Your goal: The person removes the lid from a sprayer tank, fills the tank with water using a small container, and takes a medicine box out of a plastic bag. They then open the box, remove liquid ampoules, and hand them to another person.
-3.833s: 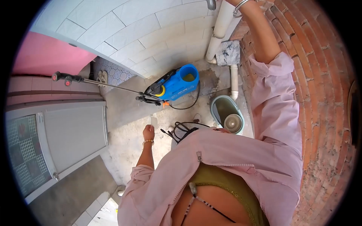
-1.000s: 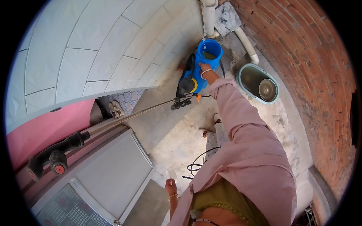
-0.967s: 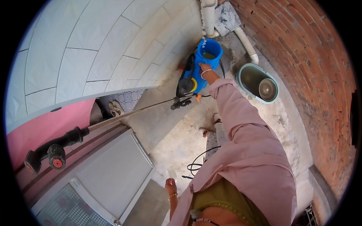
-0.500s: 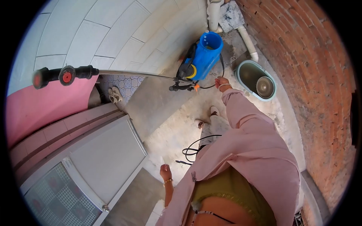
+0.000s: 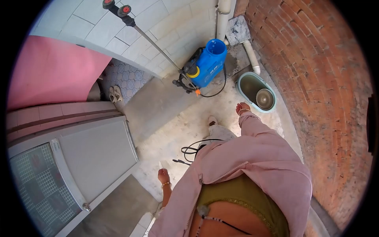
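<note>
My right hand (image 5: pixel 242 108) is beside the near-left rim of a pale green oval bucket (image 5: pixel 240 89), fingers loosely apart and holding nothing. A metal bowl (image 5: pixel 265 99) sits in the bucket's right end. My left hand (image 5: pixel 163 176) hangs low by my side, closed on a small whitish translucent piece (image 5: pixel 160 165), its kind unclear. Farther off, a blue backpack sprayer (image 5: pixel 211 69) stands by the tiled wall with its top uncovered. Its long spray wand (image 5: pixel 160 49) slants up and left, with two red-centred nozzles (image 5: pixel 125 10) at the end. A black hose (image 5: pixel 223 85) curves round the sprayer.
A loop of black cord or strap (image 5: pixel 190 149) hangs by my legs. The brick wall (image 5: pixel 308 91) bounds the right side. A whitish door (image 5: pixel 96 152) is at left, near a pink curtain-like sheet (image 5: pixel 55 73) and shoes (image 5: pixel 115 94). Drain pipes (image 5: pixel 252 57) run behind the bucket.
My right hand has left the sprayer's hose and come over beside the bucket. The wand, which pointed left, now slants up and left. The view has shifted; my left hand remains low.
</note>
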Tool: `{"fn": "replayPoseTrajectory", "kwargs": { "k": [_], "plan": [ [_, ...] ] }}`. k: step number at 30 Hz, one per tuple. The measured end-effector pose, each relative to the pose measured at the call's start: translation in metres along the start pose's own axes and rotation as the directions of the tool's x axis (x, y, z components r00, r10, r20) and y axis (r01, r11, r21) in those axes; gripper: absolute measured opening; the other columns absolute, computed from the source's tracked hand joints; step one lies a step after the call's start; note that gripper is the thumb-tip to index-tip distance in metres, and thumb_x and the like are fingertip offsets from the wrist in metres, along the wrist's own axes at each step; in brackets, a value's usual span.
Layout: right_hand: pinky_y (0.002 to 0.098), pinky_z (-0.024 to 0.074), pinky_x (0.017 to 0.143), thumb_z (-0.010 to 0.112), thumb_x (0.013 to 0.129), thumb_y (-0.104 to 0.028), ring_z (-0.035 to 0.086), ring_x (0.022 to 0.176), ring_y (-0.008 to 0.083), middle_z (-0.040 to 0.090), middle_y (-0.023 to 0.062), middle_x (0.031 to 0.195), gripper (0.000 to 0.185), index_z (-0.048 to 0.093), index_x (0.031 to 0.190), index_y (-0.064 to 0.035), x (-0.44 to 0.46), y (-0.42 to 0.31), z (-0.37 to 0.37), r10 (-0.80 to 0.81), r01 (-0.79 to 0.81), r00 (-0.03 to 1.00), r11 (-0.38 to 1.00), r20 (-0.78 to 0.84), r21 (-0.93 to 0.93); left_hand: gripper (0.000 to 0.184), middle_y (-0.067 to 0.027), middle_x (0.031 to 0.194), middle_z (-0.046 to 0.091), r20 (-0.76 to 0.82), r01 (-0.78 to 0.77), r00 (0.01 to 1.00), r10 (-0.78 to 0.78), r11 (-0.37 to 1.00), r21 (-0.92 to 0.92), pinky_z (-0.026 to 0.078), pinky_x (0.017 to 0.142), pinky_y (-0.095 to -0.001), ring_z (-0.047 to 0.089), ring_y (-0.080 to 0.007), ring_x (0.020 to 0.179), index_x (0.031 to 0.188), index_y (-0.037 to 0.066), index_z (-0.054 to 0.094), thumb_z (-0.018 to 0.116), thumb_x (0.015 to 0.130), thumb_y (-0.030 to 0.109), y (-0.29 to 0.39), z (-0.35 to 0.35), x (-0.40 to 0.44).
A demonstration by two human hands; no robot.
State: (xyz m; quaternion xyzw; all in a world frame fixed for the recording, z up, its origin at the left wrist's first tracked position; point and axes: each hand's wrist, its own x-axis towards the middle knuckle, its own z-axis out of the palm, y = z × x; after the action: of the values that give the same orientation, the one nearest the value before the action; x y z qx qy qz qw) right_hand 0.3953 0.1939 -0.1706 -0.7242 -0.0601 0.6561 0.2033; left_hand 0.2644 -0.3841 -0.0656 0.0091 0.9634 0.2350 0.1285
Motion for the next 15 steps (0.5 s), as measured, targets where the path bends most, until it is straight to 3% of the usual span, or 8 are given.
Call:
{"fn": "replayPoseTrajectory", "kwargs": {
  "k": [3, 8, 10, 12, 15],
  "plan": [
    [0.0336, 0.0458, 0.06, 0.051, 0.077, -0.013, 0.054, 0.065, 0.0202, 0.058, 0.0069, 0.076, 0.013, 0.05, 0.088, -0.0078, -0.019, -0.01, 0.006, -0.066, 0.063, 0.987, 0.998, 0.144, 0.025, 0.017, -0.0086, 0.059, 0.055, -0.068, -0.033, 0.997, 0.03, 0.999, -0.042, 0.043, 0.05, -0.0308, 0.052, -0.02, 0.052, 0.075, 0.003, 0.056, 0.056, 0.074, 0.02, -0.015, 0.005, 0.003],
    [0.0342, 0.0459, 0.061, 0.051, 0.076, -0.012, 0.054, 0.066, 0.0209, 0.057, 0.0064, 0.075, 0.011, 0.051, 0.087, -0.0073, -0.052, -0.014, 0.003, -0.055, 0.061, 0.976, 0.998, 0.21, -0.021, 0.018, -0.0089, 0.061, 0.056, -0.139, -0.014, 0.99, -0.008, 0.988, -0.156, 0.043, 0.053, -0.0295, 0.052, -0.019, 0.054, 0.075, 0.002, 0.056, 0.057, 0.072, 0.021, -0.012, 0.001, -0.021],
    [0.0348, 0.0454, 0.061, 0.051, 0.077, -0.013, 0.054, 0.068, 0.0215, 0.056, 0.0057, 0.072, 0.008, 0.052, 0.084, -0.0079, -0.067, -0.018, 0.002, -0.052, 0.064, 0.96, 0.997, 0.274, -0.034, 0.018, -0.0085, 0.06, 0.056, -0.118, 0.088, 0.986, -0.118, 0.968, -0.233, 0.042, 0.052, -0.0294, 0.052, -0.0184, 0.054, 0.074, 0.002, 0.056, 0.057, 0.072, 0.02, -0.021, 0.002, -0.038],
    [0.0347, 0.0452, 0.06, 0.051, 0.077, -0.013, 0.054, 0.066, 0.0214, 0.056, 0.0055, 0.071, 0.008, 0.053, 0.083, -0.0085, -0.083, -0.022, -0.003, -0.063, 0.088, 0.955, 0.993, 0.29, -0.074, 0.016, -0.0087, 0.06, 0.054, -0.141, 0.05, 0.987, -0.072, 0.987, -0.152, 0.041, 0.051, -0.0297, 0.049, -0.0177, 0.053, 0.075, 0.002, 0.055, 0.055, 0.075, 0.018, -0.034, 0.003, -0.065],
    [0.0328, 0.0441, 0.049, 0.051, 0.077, -0.017, 0.053, 0.054, 0.0195, 0.056, 0.0049, 0.068, 0.009, 0.054, 0.08, -0.0093, -0.095, -0.067, 0.023, -0.204, 0.28, 0.909, 0.944, 0.362, -0.172, 0.017, -0.0075, 0.054, 0.051, -0.241, 0.025, 0.968, -0.068, 0.983, -0.18, 0.04, 0.047, -0.0321, 0.046, -0.0193, 0.048, 0.065, 0.004, 0.054, 0.057, 0.071, 0.019, -0.078, 0.03, -0.104]
  ]
}}
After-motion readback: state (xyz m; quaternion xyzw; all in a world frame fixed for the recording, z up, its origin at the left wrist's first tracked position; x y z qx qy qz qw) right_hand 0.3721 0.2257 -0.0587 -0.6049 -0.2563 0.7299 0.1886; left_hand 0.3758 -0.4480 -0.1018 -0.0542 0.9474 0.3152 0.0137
